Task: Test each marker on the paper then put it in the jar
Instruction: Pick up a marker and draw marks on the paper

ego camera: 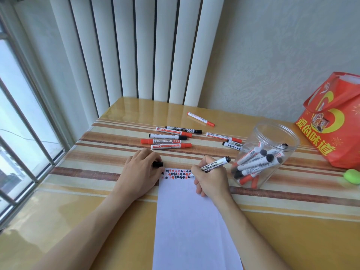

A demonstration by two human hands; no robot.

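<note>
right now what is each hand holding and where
Right hand grips a black whiteboard marker low on its barrel, near the tip. Left hand pinches its black cap.

Both bare forearms reach forward; the left hand (141,170) lies knuckles up with fingers curled in a pinch, while the right hand (211,177) curls in a writing grip, knuckles up
</note>
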